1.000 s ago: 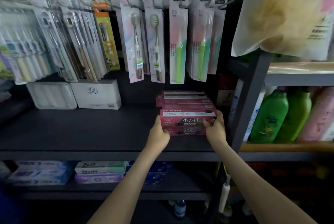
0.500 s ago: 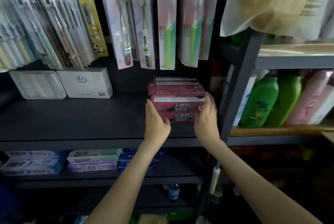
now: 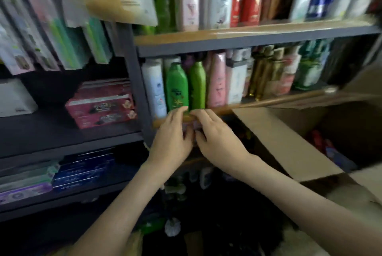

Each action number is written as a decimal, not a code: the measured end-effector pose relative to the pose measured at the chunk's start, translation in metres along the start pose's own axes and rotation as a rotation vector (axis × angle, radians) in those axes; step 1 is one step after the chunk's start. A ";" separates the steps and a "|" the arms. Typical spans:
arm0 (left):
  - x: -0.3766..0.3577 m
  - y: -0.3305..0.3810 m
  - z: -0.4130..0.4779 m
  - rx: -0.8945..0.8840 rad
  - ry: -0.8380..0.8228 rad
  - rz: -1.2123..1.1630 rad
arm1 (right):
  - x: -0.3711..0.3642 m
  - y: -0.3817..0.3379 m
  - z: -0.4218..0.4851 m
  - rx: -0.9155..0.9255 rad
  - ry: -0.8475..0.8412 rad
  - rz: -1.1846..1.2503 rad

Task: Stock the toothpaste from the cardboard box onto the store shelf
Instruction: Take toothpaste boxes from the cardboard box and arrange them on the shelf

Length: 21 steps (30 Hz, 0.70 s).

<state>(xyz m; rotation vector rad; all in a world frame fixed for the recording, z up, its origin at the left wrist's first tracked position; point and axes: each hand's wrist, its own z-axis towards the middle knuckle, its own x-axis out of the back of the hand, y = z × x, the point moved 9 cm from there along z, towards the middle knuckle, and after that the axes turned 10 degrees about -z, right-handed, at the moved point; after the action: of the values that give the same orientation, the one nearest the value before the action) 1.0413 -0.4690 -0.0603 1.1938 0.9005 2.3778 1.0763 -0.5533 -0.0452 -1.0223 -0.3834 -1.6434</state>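
Several pink toothpaste boxes (image 3: 102,105) lie stacked on the dark shelf (image 3: 68,144), long axes running left to right. Both hands, the left hand (image 3: 172,134) and right hand (image 3: 215,134), hover empty beside each other, fingers loosely spread, near the open cardboard box (image 3: 289,148).

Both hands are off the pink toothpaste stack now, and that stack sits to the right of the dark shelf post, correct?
Not quite. The head view shows the pink toothpaste stack left of the dark shelf post, not right. Both the left hand and right hand are off it.
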 end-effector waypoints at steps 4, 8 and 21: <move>-0.097 0.110 -0.001 -0.139 -0.093 -0.004 | 0.094 0.095 -0.078 -0.033 -0.040 -0.122; -0.203 0.181 0.003 -0.170 -0.343 0.077 | 0.152 0.188 -0.142 -0.113 -0.130 -0.244; -0.405 0.161 0.058 -0.181 -0.800 0.569 | 0.167 0.411 -0.197 -0.190 -0.394 -0.297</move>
<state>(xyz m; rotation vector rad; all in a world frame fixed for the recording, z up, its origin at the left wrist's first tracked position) 1.3264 -0.7857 -0.1676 2.2800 0.0812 1.9341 1.3631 -0.9354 -0.1310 -1.4977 -0.6753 -1.7612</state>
